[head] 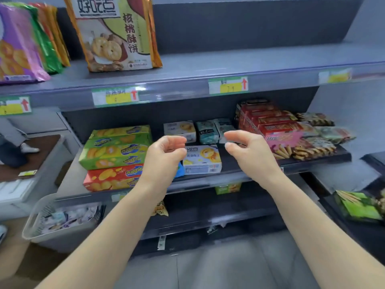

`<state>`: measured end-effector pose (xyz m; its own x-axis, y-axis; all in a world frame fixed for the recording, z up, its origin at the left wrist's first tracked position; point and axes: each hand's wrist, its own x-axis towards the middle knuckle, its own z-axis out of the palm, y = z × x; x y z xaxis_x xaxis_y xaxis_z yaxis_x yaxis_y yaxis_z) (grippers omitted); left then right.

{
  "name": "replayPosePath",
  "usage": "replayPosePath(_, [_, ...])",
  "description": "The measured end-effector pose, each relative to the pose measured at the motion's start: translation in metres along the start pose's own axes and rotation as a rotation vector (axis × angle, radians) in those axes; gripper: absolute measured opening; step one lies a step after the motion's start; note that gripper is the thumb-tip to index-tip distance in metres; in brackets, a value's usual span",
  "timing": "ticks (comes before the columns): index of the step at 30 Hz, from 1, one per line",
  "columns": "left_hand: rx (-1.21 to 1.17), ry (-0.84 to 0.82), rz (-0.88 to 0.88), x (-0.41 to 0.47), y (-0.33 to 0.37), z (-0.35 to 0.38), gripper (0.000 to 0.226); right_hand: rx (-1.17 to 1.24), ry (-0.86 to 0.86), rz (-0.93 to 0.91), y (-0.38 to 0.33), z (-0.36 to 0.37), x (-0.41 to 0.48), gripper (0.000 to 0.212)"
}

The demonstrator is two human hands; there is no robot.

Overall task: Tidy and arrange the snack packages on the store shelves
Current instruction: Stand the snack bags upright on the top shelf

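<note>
Noted left hand point(164, 155) and right hand point(248, 152) empty, loosely cupped, flanking white cookie box point(203, 160). Judged hazard: shoving it off shelf lip point(208, 182), or clipping red box stack point(275, 126).

Flat snack boxes point(116, 157) on middle shelf point(208, 182)

Between the left hand point(164, 157) and the right hand point(250, 155) a gap runs forward until the white cookie box point(203, 161) blocks it at the shelf front. Hard by the left hand's outer side, the stacked green boxes point(116, 147) and the orange box point(110, 179) close that way. Beyond the right hand's outer side the red boxes point(270, 124) stand tall. Below the right hand's fingers lies bare shelf floor point(231, 163). Past the fingertips, small packs point(181, 130) seem to fill the back. Above both hands the upper shelf edge point(187, 90) caps the opening.
</note>
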<state>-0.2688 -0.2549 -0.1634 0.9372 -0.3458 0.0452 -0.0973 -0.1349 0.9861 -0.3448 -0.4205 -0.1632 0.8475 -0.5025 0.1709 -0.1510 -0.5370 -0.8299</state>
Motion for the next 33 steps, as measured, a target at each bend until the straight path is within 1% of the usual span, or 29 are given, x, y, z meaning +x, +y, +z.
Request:
replayPosePath(6, [0.03,-0.052,-0.062,-0.007,-0.009,0.048,0.02,0.008,-0.02,0.066,0.038,-0.023,-0.005,0.036])
replayPosePath(13, [0.073,-0.108,-0.088,0.006,-0.016,0.081,0.019,0.027,-0.012,0.135,0.066,-0.035,0.001,0.038])
replayPosePath(16, [0.068,-0.178,-0.088,0.019,-0.015,0.103,0.02,0.022,0.014,0.175,0.075,-0.046,0.007,0.039])
replayPosePath(19, [0.047,-0.26,-0.078,0.034,-0.01,0.132,0.021,-0.007,0.076,0.198,0.083,-0.066,0.014,0.038])
replayPosePath(25, [0.031,-0.427,-0.007,0.055,0.004,0.191,0.02,-0.048,0.206,0.25,0.104,-0.101,0.029,0.039])
replayPosePath(29, [0.06,-0.499,0.012,0.065,0.0,0.217,0.02,-0.025,0.222,0.285,0.12,-0.109,0.037,0.04])
replayPosePath(33, [0.06,-0.509,-0.003,0.073,-0.002,0.234,0.019,-0.025,0.195,0.306,0.139,-0.116,0.05,0.038])
